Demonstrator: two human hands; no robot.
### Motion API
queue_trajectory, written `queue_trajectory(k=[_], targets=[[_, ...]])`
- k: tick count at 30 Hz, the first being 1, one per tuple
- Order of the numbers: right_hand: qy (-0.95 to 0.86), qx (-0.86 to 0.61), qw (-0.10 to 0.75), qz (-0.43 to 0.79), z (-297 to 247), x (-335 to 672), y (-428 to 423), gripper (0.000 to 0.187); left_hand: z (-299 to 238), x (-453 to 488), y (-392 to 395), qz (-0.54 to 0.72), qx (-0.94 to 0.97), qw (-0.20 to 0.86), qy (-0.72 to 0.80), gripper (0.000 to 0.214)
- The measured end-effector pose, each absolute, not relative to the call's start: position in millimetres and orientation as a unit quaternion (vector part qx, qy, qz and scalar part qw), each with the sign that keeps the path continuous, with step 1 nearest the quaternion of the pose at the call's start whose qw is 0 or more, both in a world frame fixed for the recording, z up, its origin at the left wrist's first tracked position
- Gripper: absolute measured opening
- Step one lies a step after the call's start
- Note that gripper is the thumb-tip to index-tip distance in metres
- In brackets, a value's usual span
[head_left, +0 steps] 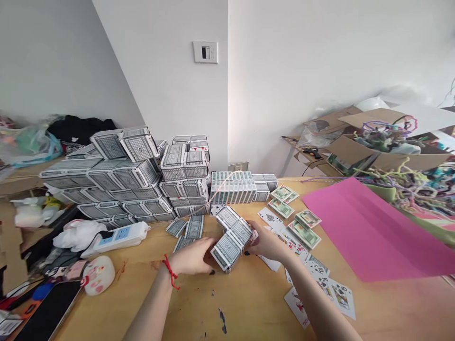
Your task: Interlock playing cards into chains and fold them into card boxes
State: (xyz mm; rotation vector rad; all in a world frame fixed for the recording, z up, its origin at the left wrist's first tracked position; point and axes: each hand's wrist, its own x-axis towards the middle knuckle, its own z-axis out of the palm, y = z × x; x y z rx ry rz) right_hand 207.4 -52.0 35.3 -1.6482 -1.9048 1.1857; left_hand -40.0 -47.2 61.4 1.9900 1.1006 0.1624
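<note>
Between my hands is an angled block of playing cards [232,240], built of joined box-like sections with grey patterned backs outward. My left hand [195,255], with a red string on its wrist, curls at the block's left side, its fingertips partly hidden. On the other side my right hand [265,242] grips the right edge, where a card face shows. Loose playing cards [195,227] lie face down beyond my left hand. Face-up cards [343,296] spread under and around my right forearm, with small green-backed decks [304,233] behind them.
Tall stacks of card blocks [138,175] line the back left, beside a row of upright cards [232,187]. A white power strip [122,237] and a dark phone [50,312] lie left. At right are a pink sheet [373,232] and a cardboard box of yarn [401,158].
</note>
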Motion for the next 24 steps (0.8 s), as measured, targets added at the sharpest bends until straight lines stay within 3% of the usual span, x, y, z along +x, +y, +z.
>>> queue_trajectory(k=[2,18,24], targets=[[-0.661,-0.566,0.189,0.455,30,207,-48,0.074,58,-35,-48,0.089,0.795,0.402,0.445,0.059],[-0.683,-0.532,0.235,0.443,16,220,-40,0.081,47,0,-60,0.092,0.779,0.403,0.472,0.026],[-0.685,-0.555,0.225,0.414,28,235,-40,0.069,45,11,-65,0.108,0.761,0.399,0.500,0.019]])
